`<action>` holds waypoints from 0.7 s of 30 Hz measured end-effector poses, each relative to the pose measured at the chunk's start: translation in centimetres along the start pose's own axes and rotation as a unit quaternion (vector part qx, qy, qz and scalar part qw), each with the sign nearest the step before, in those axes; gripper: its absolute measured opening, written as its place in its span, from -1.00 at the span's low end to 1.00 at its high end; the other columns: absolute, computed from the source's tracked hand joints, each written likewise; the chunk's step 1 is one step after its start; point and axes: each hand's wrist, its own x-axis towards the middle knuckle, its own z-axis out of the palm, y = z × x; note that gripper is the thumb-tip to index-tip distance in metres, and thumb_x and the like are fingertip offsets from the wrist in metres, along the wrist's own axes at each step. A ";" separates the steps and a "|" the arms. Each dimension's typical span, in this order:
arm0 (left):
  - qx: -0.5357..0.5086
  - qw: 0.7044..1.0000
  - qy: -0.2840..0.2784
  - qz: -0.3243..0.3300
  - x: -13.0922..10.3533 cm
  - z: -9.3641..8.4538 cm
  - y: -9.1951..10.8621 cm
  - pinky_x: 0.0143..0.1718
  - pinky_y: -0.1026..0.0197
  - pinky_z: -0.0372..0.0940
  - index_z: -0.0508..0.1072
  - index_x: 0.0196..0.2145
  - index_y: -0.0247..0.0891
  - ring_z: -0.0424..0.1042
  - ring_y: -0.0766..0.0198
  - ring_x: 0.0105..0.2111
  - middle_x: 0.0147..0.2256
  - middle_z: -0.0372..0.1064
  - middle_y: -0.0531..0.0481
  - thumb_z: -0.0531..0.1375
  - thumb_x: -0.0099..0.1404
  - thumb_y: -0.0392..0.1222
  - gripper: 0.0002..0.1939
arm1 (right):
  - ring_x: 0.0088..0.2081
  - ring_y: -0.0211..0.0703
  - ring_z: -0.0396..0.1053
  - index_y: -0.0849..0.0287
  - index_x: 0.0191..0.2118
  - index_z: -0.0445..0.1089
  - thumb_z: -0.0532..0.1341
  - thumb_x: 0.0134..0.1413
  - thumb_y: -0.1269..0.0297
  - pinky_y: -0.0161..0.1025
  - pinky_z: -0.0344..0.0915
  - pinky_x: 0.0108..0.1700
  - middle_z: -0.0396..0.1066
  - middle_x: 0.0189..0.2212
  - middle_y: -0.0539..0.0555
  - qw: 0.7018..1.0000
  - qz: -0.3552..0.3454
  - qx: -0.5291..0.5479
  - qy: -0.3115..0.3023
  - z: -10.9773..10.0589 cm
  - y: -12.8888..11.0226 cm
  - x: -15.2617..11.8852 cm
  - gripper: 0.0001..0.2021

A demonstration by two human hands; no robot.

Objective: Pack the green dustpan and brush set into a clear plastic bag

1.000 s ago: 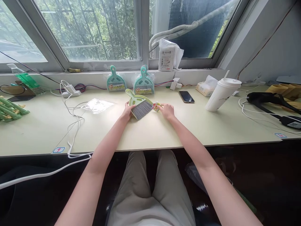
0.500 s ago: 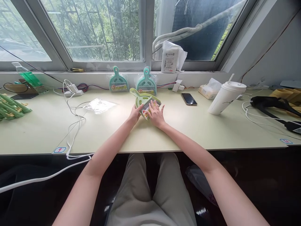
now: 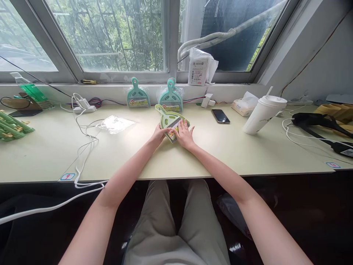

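Observation:
A light green mini brush and dustpan set point(image 3: 167, 117) lies on the pale desk point(image 3: 209, 147), handle pointing away to the left. My left hand point(image 3: 158, 134) grips its near left edge. My right hand point(image 3: 185, 134) lies flat over the grey bristles and a small colourful label card point(image 3: 171, 135) at the near edge, fingers spread. Two teal dustpan sets in clear bags point(image 3: 138, 97) point(image 3: 171, 98) lean against the wall under the window, just behind.
An empty clear plastic bag point(image 3: 115, 123) lies to the left, beside white charger cables point(image 3: 82, 129). A phone point(image 3: 220, 116), tissue pack point(image 3: 244, 104) and white lidded cup with straw point(image 3: 261, 114) stand to the right. Black device and cables point(image 3: 317, 121) far right; green items point(image 3: 12, 127) far left.
My right hand moved left with the label card, from beside the brush onto the bristles. The brush now sits in the dustpan. Both hands have closed in on the set.

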 end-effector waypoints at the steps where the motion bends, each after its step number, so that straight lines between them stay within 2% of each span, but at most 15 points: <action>1: -0.001 1.000 0.003 0.000 0.0 -0.1 0.0 -0.14 0.19 0.35 0.38 -0.13 -0.27 0.47 0.23 -0.22 -0.20 0.48 -0.04 0.39 -0.12 -0.39 -0.45 | 0.44 -0.02 -0.49 0.24 0.43 -0.33 -0.36 0.35 -0.05 0.38 -0.53 0.31 -0.39 0.43 0.20 1.000 0.006 -0.003 -0.001 0.0 0.0 -0.1 -0.32; 6: -0.003 1.000 0.009 0.001 0.1 -0.4 0.2 -0.16 0.21 0.34 0.37 -0.13 -0.26 0.47 0.27 -0.25 -0.22 0.47 -0.01 0.35 -0.12 -0.42 -0.47 | 0.44 0.00 -0.47 0.27 0.42 -0.28 -0.35 0.36 -0.02 0.37 -0.53 0.31 -0.38 0.43 0.24 0.999 0.033 -0.022 0.008 0.1 0.0 -0.2 -0.33; 16: 0.010 0.999 -0.035 -0.005 -0.4 0.0 0.7 -0.27 0.26 0.36 0.39 -0.13 -0.28 0.44 0.33 -0.33 -0.23 0.46 -0.02 0.34 -0.03 -0.32 -0.54 | 0.44 -0.01 -0.45 0.24 0.42 -0.24 -0.35 0.35 -0.05 0.40 -0.55 0.30 -0.32 0.43 0.20 1.000 0.010 -0.008 0.003 0.2 0.2 0.0 -0.33; 21: 0.021 1.000 -0.009 -0.011 -0.1 -0.2 0.3 -0.24 0.26 0.34 0.37 -0.15 -0.30 0.45 0.30 -0.29 -0.23 0.46 -0.03 0.28 -0.13 -0.45 -0.49 | 0.44 0.01 -0.44 0.20 0.43 -0.25 -0.33 0.36 -0.04 0.41 -0.55 0.29 -0.30 0.43 0.20 1.000 0.009 -0.004 -0.010 0.2 0.3 0.0 -0.34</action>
